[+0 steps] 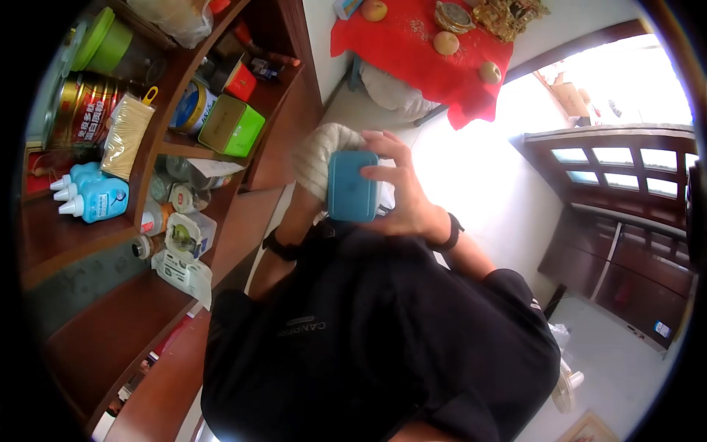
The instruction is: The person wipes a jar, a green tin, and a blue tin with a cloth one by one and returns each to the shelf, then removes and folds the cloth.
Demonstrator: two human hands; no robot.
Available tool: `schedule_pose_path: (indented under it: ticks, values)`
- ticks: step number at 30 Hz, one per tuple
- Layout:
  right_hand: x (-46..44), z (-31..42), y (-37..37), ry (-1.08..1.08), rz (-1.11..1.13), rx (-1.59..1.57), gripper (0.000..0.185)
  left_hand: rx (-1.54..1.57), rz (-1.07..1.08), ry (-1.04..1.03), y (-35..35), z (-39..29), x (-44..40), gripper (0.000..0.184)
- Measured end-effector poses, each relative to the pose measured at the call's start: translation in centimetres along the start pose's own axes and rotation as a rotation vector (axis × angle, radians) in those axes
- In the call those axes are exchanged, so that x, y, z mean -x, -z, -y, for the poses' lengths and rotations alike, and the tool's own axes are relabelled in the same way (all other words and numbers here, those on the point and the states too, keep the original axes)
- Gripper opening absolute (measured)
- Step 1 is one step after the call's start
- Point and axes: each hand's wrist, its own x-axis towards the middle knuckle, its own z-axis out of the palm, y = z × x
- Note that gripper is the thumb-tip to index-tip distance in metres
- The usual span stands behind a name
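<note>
My right hand (403, 188) is closed round a small blue box (352, 193) with rounded corners, its fingers lying over the top and right edge. A cream ribbed cloth (324, 151) covers my left hand and meets the left side of the box. Under that cloth the left fingers are hidden, and the cloth is slightly blurred. Both hands are in front of my chest, between the wooden shelf unit and the red-covered table.
At left, the brown shelf unit (66, 247) holds blue bottles (103, 200), a toothpick pack (127, 138), a green tin (247, 131) and several jars. Ahead stands a table with a red cloth (398, 44) and fruit (446, 43). Dark cabinets (641, 258) are at right.
</note>
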Motion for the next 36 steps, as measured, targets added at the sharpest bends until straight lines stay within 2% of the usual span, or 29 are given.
schedule_pose_path:
  ticks: [2, 4, 5, 7, 10, 13, 15, 16, 19, 20, 22, 23, 26, 29, 31, 32, 35, 36]
  values:
    - [0.0, 0.1, -0.2, -0.03, -0.048, -0.077, 0.083, 0.123, -0.028, 0.195, -0.5, -0.8, -0.3, 0.016]
    - [0.2, 0.4, -0.3, -0.118, -0.107, -0.248, 0.085, -0.063, 0.003, 0.093, 0.3, 0.5, 0.0, 0.015]
    - [0.3, 0.4, -0.2, -0.161, -0.137, -0.329, 0.086, -0.308, 0.052, -0.112, 1.3, 3.4, 0.2, 0.018]
    - [0.7, 0.4, -0.3, -0.242, -0.231, -0.418, 0.092, -0.636, 0.139, -0.278, 1.5, 4.0, 0.6, 0.025]
    - [0.4, 0.4, -0.8, -0.364, -0.412, -0.499, 0.095, -0.886, 0.247, -0.149, 0.6, 1.8, 1.1, 0.03]
    - [0.9, -0.3, -2.7, -0.271, -0.425, -0.423, 0.093, -1.133, 0.363, -0.006, 0.0, -0.6, 1.3, 0.036]
    - [0.9, -1.4, -4.0, -0.12, -0.333, -0.3, 0.092, -0.408, 0.155, 0.196, 3.2, 6.4, 1.4, 0.04]
    - [0.8, -1.2, -4.0, -0.155, -0.262, -0.246, 0.091, -0.193, 0.031, 0.354, 2.6, 4.4, 1.7, 0.041]
    - [0.6, -0.8, -3.7, -0.269, -0.091, -0.157, 0.087, -0.321, 0.125, 0.127, 5.0, 5.0, 1.8, 0.029]
    - [0.3, -1.0, -3.6, -0.3, -0.027, -0.145, 0.086, -0.059, -0.033, 0.306, 4.5, 4.7, 3.1, 0.027]
    - [-0.1, -1.0, -4.0, -0.43, 0.014, -0.186, 0.084, 0.155, -0.156, 0.481, 5.4, 5.0, 3.8, 0.025]
    - [-0.2, -1.1, -4.4, -0.496, 0.032, -0.208, 0.083, 0.096, -0.12, 0.491, 8.4, 9.8, 3.8, 0.026]
    - [-0.1, -2.4, -5.9, -0.473, 0.029, -0.192, 0.08, -0.303, -0.019, 0.364, 10.4, 9.7, 3.9, 0.031]
    - [-1.5, -3.1, -6.9, -0.509, 0.008, -0.201, 0.079, -0.527, -0.163, 0.17, 10.1, 9.1, 5.4, 0.026]
    - [-2.9, -4.4, -7.3, -0.54, 0.026, -0.182, 0.082, 0.349, -0.425, 0.694, 8.9, 5.6, 4.4, 0.028]
    - [-3.7, -5.1, -7.7, -0.539, 0.021, -0.255, 0.081, 0.359, -0.453, 0.686, 9.4, 5.9, 4.2, 0.03]
    - [-5.9, -7.0, -9.0, -0.541, 0.006, -0.149, 0.081, 0.432, -0.563, 0.684, 10.7, 6.8, 4.6, 0.036]
    - [-6.6, -7.9, -9.4, -0.482, -0.029, -0.13, 0.077, 0.481, -0.615, 0.701, 10.8, 6.4, 5.0, 0.036]
